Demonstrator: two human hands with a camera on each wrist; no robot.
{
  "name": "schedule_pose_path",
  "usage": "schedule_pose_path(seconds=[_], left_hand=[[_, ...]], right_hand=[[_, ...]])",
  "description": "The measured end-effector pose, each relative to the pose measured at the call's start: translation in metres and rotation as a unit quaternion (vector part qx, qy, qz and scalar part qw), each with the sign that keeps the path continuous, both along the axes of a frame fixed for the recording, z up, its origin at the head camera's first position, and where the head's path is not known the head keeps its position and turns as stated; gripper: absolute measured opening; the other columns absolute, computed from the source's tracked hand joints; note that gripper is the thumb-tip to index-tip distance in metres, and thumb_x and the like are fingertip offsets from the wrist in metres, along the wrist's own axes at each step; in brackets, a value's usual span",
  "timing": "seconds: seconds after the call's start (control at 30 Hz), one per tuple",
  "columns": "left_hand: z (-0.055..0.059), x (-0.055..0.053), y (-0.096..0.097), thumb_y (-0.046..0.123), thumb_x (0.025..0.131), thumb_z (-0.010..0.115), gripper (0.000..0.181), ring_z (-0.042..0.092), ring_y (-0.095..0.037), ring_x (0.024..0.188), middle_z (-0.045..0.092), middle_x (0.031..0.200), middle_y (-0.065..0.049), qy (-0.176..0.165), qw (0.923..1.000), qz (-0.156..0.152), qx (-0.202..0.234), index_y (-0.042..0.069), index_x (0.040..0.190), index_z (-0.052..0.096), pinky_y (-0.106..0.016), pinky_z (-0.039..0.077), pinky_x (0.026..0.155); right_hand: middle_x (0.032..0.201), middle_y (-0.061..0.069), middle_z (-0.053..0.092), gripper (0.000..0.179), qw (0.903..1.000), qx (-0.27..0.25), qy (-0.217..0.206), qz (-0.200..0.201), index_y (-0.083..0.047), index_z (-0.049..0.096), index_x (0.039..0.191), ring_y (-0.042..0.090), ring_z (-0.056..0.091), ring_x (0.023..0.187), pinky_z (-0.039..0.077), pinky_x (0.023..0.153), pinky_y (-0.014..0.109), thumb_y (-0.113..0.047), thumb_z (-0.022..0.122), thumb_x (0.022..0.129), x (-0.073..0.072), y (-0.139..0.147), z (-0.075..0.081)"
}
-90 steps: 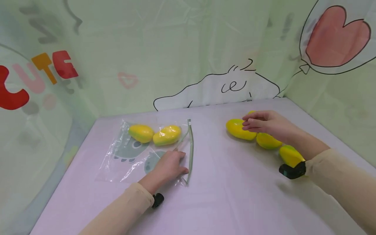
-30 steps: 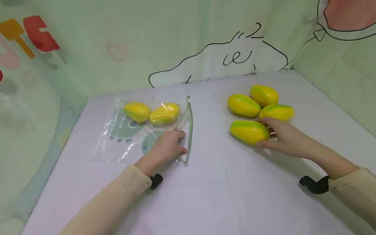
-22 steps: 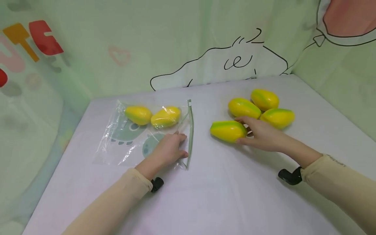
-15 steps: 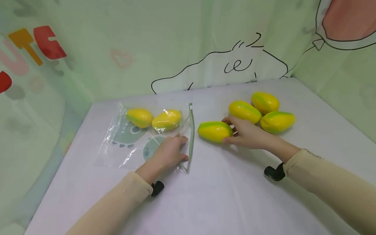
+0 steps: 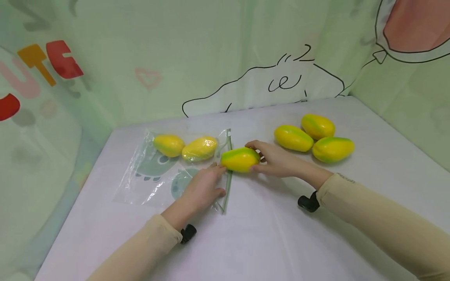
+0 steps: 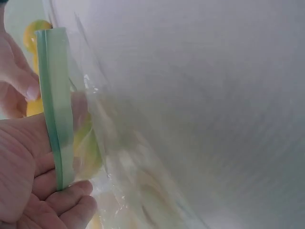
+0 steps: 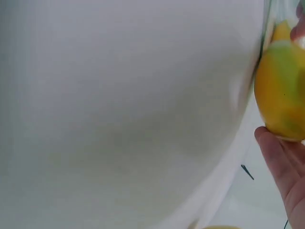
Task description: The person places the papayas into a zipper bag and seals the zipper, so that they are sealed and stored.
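Observation:
My right hand [image 5: 277, 159] grips a yellow papaya [image 5: 240, 160] with green streaks by its right end, thumb on the near side. Its other end overlaps the green zip edge [image 5: 228, 187] of a clear zip bag [image 5: 144, 191] in the head view. My left hand [image 5: 202, 189] holds the bag's mouth, fingertips right beside the papaya's left end. In the left wrist view, the fingers [image 6: 71, 198] curl at the green zip strip [image 6: 56, 109], with part of that hand behind clear plastic. Two papayas [image 5: 168, 145] lie inside the bag, which bears a printed dinosaur.
Three more papayas [image 5: 293, 137] lie grouped at the back right of the white-covered table [image 5: 267, 242]. A printed green curtain [image 5: 158, 50] rises behind the table and along both sides. Each wrist wears a black camera [image 5: 308, 202].
My right hand has taken hold of a papaya from the right group and carried it left to the bag's mouth. The left hand keeps its place on the bag. The head view has shifted.

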State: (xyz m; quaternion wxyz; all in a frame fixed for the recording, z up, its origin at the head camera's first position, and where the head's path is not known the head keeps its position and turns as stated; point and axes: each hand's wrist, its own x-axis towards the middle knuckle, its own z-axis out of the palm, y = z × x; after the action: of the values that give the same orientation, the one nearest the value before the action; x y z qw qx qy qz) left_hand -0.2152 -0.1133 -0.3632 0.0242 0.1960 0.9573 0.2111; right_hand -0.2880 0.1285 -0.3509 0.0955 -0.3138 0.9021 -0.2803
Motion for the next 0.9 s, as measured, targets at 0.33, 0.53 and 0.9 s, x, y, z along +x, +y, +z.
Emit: schedule_pose_path(seconds=[0.33, 0.53, 0.9], left_hand=[[0.007, 0.011, 0.002, 0.006, 0.085, 0.081, 0.066, 0.041, -0.035, 0.148, 0.053, 0.152, -0.018, 0.03, 0.9991, -0.019, -0.022, -0.002, 0.144, 0.054, -0.048, 0.038, 0.119], [0.008, 0.012, 0.004, 0.006, 0.084, 0.082, 0.064, 0.046, -0.038, 0.144, 0.056, 0.149, -0.019, 0.063, 0.9972, -0.035, -0.021, -0.003, 0.142, 0.056, -0.049, 0.042, 0.116], [0.019, 0.013, 0.006, 0.007, 0.085, 0.082, 0.069, 0.044, -0.036, 0.146, 0.052, 0.153, -0.019, 0.101, 0.9948, 0.012, 0.007, -0.005, 0.145, 0.051, -0.047, 0.042, 0.116]], right_hand=[[0.159, 0.017, 0.044, 0.065, 0.9972, 0.013, -0.033, 0.065, -0.007, 0.039, 0.155, 0.038, 0.056, 0.134, 0.05, 0.109, 0.05, -0.01, 0.069, 0.097, -0.025, -0.01, 0.011], [0.159, 0.018, 0.042, 0.064, 0.9949, -0.006, -0.055, 0.085, -0.007, 0.039, 0.155, 0.037, 0.054, 0.136, 0.049, 0.111, 0.047, -0.008, 0.067, 0.098, -0.031, -0.022, 0.007], [0.148, 0.025, 0.051, 0.064, 0.9985, 0.026, 0.048, 0.005, 0.002, 0.039, 0.153, 0.037, 0.057, 0.125, 0.05, 0.108, 0.051, -0.015, 0.068, 0.099, -0.025, -0.039, 0.003]])
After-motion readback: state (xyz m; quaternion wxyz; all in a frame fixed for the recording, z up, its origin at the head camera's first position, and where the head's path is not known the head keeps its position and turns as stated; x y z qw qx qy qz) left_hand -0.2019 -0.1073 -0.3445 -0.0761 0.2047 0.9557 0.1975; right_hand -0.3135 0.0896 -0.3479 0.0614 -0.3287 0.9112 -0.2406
